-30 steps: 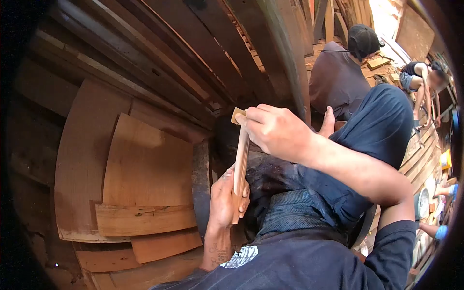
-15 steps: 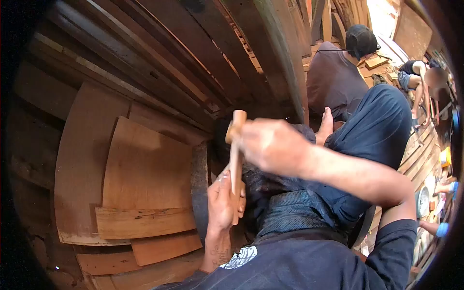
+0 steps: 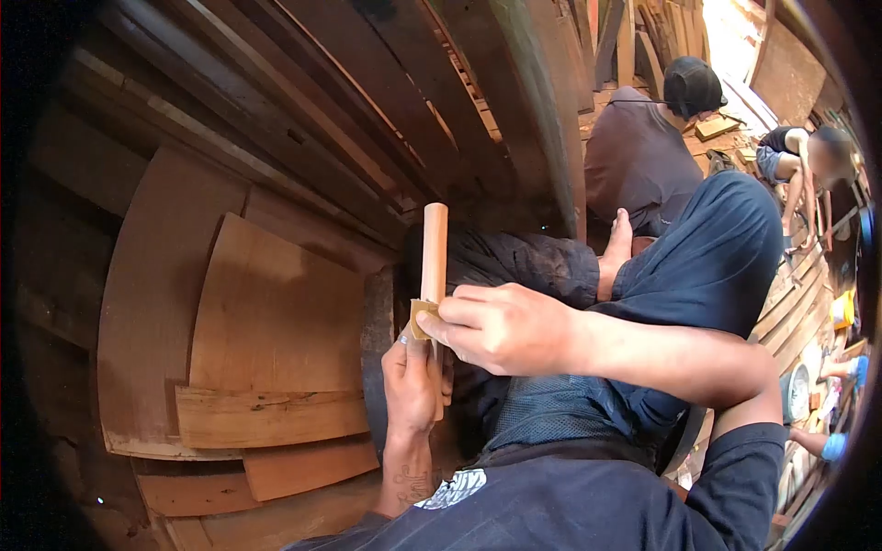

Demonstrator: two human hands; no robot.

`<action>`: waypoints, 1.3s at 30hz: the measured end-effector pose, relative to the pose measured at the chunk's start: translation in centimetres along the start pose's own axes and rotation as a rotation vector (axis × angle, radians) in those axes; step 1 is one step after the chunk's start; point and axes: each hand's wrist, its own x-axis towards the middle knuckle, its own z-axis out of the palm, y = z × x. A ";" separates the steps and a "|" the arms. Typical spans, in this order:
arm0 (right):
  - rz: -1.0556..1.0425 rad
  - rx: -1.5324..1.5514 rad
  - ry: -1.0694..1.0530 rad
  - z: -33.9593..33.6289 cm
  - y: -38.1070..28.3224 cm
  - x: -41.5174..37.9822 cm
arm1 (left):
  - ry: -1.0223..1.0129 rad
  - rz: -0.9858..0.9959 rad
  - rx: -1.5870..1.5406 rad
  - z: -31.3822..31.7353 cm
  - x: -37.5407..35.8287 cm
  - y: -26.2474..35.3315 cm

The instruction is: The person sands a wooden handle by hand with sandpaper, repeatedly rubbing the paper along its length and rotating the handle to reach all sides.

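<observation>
A pale, rounded wooden stick (image 3: 435, 253) stands roughly upright in front of my lap. My left hand (image 3: 411, 386) is closed around its lower part, the fingers wrapping behind it. My right hand (image 3: 510, 329) pinches a small yellowish-brown piece of sandpaper (image 3: 424, 318) against the middle of the stick, just above the left hand. The thumb lies over the sandpaper, and the other fingers curl at the stick's right side. The stick's lower end is partly hidden by the left hand.
Flat wooden panels (image 3: 276, 312) lean at the left, with long dark planks (image 3: 303, 101) above them. A person in a dark cap (image 3: 693, 87) sits close ahead. Another person (image 3: 792, 161) crouches farther right. A metal bowl (image 3: 796, 393) lies at the right.
My right hand has slid down the stick with the sandpaper, from near its top to its middle. The left hand keeps its grip, and the stick stands a bit more upright.
</observation>
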 end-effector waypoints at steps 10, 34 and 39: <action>0.026 -0.110 0.167 -1.1 2.8 0.3 | -0.062 -0.062 -0.062 0.7 -0.3 0.6; -0.002 -0.239 0.053 -0.4 2.0 -0.3 | 0.026 -0.008 -0.013 0.8 0.1 0.7; 0.103 -0.228 0.046 -1.2 3.0 -0.1 | -0.036 0.057 0.060 0.6 0.2 0.6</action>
